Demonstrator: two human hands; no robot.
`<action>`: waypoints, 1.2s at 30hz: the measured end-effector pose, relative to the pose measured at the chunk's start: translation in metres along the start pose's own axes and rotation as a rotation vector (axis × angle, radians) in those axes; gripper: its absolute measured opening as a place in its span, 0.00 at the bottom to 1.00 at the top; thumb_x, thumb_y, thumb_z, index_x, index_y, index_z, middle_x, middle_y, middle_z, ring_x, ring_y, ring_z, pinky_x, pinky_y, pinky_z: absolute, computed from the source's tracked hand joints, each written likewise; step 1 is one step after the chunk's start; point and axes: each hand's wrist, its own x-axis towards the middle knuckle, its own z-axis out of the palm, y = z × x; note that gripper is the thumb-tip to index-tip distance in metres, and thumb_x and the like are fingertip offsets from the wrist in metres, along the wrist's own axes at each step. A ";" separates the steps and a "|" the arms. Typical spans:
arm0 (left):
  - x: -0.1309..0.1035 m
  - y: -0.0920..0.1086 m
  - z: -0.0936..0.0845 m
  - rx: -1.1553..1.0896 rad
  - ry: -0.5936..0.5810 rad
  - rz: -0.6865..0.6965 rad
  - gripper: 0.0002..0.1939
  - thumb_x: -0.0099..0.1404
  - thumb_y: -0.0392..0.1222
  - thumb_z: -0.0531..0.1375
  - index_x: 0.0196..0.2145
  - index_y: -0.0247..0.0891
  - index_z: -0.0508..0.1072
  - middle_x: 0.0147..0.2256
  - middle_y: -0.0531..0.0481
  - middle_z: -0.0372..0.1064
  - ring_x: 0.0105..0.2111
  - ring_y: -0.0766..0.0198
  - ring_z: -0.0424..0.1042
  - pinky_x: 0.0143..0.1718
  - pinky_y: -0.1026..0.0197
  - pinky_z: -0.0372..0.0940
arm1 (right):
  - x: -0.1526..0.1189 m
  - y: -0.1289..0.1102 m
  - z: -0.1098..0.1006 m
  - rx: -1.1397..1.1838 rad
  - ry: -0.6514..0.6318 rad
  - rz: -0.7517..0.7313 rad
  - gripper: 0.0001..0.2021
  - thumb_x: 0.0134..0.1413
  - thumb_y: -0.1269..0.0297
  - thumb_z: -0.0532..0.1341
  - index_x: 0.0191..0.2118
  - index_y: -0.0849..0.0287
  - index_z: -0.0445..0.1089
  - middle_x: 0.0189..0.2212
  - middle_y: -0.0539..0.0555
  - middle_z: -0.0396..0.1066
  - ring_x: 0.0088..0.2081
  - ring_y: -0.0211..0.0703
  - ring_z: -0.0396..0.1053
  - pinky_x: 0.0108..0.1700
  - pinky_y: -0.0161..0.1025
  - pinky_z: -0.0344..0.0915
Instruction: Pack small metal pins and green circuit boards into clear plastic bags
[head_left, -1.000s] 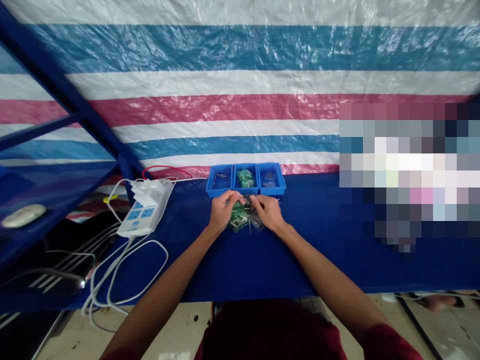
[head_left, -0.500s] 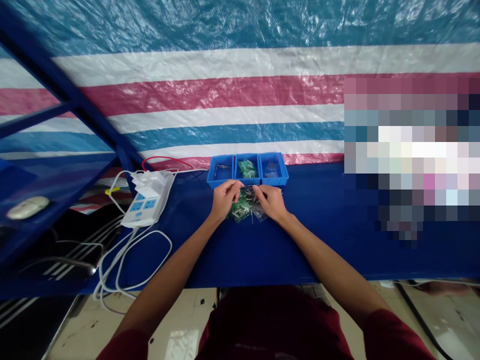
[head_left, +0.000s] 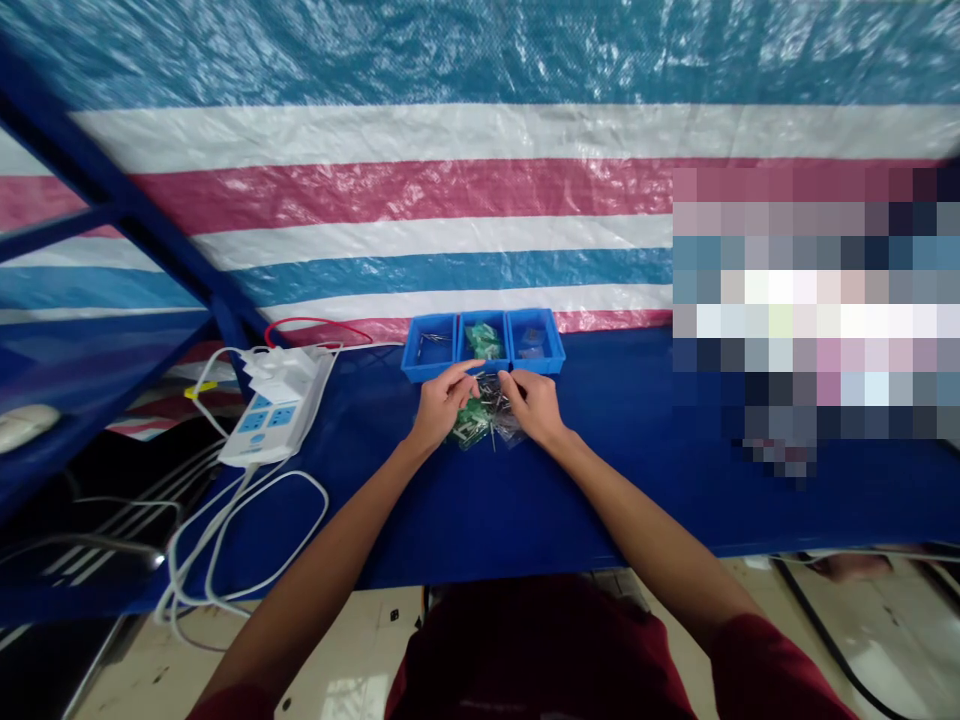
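Note:
My left hand (head_left: 442, 402) is over the left side of a pile, its index finger stretched out and its fingers apart. My right hand (head_left: 535, 403) is at the pile's right side, thumb and fingers pressed together; what they hold, if anything, is too small to tell. Between the hands lie dark metal pins (head_left: 492, 392), green packets (head_left: 471, 424) and clear packets (head_left: 509, 426). Just behind stand three blue bins: the left bin (head_left: 434, 345) has thin metal pieces, the middle one green packets (head_left: 484, 341), the right one clear packets (head_left: 533, 345).
A white power strip (head_left: 264, 415) with plugs and looped white cables (head_left: 324, 510) lies on the blue table (head_left: 480, 530) at the left. A white mouse (head_left: 27, 427) is at the far left. A striped sheet (head_left: 450, 190) hangs behind; a pixelated area covers the right.
The view has shifted slightly, moving the scene left. My left index finger has straightened and its fingers have spread. The dark thin piece between my hands no longer shows there.

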 end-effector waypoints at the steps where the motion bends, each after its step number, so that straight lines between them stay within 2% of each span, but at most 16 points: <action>1: -0.001 0.000 0.001 -0.010 -0.015 -0.031 0.17 0.67 0.46 0.55 0.50 0.38 0.72 0.23 0.55 0.67 0.17 0.73 0.56 0.21 0.68 0.55 | 0.000 0.000 0.000 0.017 0.011 0.002 0.21 0.65 0.53 0.48 0.26 0.57 0.68 0.22 0.52 0.68 0.26 0.40 0.65 0.33 0.36 0.59; 4: -0.003 0.003 0.002 -0.030 -0.038 -0.081 0.16 0.66 0.46 0.57 0.50 0.38 0.70 0.18 0.58 0.63 0.15 0.73 0.55 0.19 0.68 0.52 | 0.000 -0.002 -0.001 0.077 0.036 -0.022 0.15 0.64 0.56 0.50 0.39 0.57 0.72 0.33 0.54 0.74 0.33 0.42 0.70 0.40 0.38 0.63; 7: -0.004 0.006 0.002 -0.035 -0.053 -0.097 0.17 0.65 0.46 0.57 0.50 0.38 0.69 0.15 0.60 0.60 0.15 0.73 0.56 0.18 0.69 0.53 | -0.001 -0.003 -0.001 0.099 0.002 -0.066 0.14 0.63 0.58 0.52 0.43 0.55 0.72 0.37 0.55 0.74 0.36 0.43 0.71 0.42 0.39 0.65; 11: -0.004 0.008 0.001 -0.063 -0.072 -0.118 0.17 0.65 0.46 0.58 0.50 0.37 0.69 0.14 0.61 0.57 0.14 0.73 0.55 0.18 0.69 0.52 | -0.002 -0.003 0.000 0.114 -0.044 -0.122 0.13 0.63 0.59 0.53 0.41 0.56 0.73 0.34 0.54 0.74 0.36 0.43 0.70 0.41 0.38 0.65; 13: -0.004 0.008 0.001 -0.099 -0.041 -0.124 0.17 0.65 0.46 0.58 0.49 0.37 0.70 0.14 0.61 0.58 0.14 0.73 0.56 0.18 0.69 0.53 | -0.002 -0.002 0.001 0.116 -0.045 -0.135 0.12 0.63 0.59 0.54 0.40 0.56 0.74 0.33 0.54 0.73 0.35 0.42 0.70 0.40 0.38 0.65; 15: -0.003 0.008 0.000 -0.136 0.002 -0.122 0.16 0.64 0.46 0.59 0.47 0.37 0.72 0.17 0.58 0.64 0.16 0.72 0.60 0.19 0.69 0.56 | -0.002 0.000 0.002 0.113 -0.039 -0.128 0.13 0.63 0.59 0.53 0.37 0.56 0.73 0.32 0.54 0.73 0.35 0.42 0.70 0.40 0.38 0.65; 18: -0.001 0.006 0.000 -0.170 0.040 -0.112 0.15 0.58 0.46 0.64 0.41 0.35 0.76 0.26 0.50 0.74 0.22 0.68 0.69 0.25 0.66 0.64 | -0.002 0.001 0.003 0.122 -0.011 -0.080 0.14 0.63 0.58 0.53 0.33 0.57 0.72 0.30 0.54 0.73 0.32 0.42 0.69 0.38 0.37 0.64; 22: 0.000 0.004 0.000 -0.187 0.050 -0.143 0.13 0.53 0.46 0.67 0.32 0.34 0.78 0.30 0.46 0.76 0.27 0.62 0.73 0.28 0.63 0.68 | -0.001 0.002 0.003 0.133 -0.031 -0.057 0.16 0.64 0.56 0.52 0.29 0.57 0.70 0.27 0.53 0.72 0.29 0.41 0.68 0.35 0.36 0.62; 28: 0.001 0.009 0.002 -0.273 0.098 -0.153 0.13 0.59 0.49 0.63 0.31 0.35 0.72 0.33 0.47 0.75 0.30 0.64 0.73 0.34 0.61 0.68 | -0.002 0.001 0.003 0.077 -0.104 -0.053 0.24 0.66 0.53 0.48 0.22 0.58 0.66 0.21 0.50 0.68 0.26 0.38 0.66 0.33 0.35 0.58; 32: 0.002 0.012 0.003 -0.386 0.079 -0.170 0.13 0.63 0.50 0.61 0.33 0.38 0.66 0.25 0.52 0.72 0.25 0.65 0.71 0.31 0.62 0.67 | -0.001 0.002 0.001 0.053 -0.074 -0.031 0.25 0.66 0.51 0.47 0.22 0.58 0.66 0.20 0.50 0.67 0.25 0.37 0.66 0.32 0.34 0.57; 36: 0.003 0.011 0.003 -0.319 0.106 -0.156 0.14 0.61 0.51 0.62 0.32 0.37 0.67 0.20 0.56 0.65 0.20 0.70 0.64 0.25 0.66 0.61 | -0.001 0.002 -0.001 0.036 -0.053 -0.038 0.24 0.65 0.53 0.48 0.21 0.59 0.65 0.19 0.50 0.66 0.24 0.37 0.65 0.31 0.34 0.56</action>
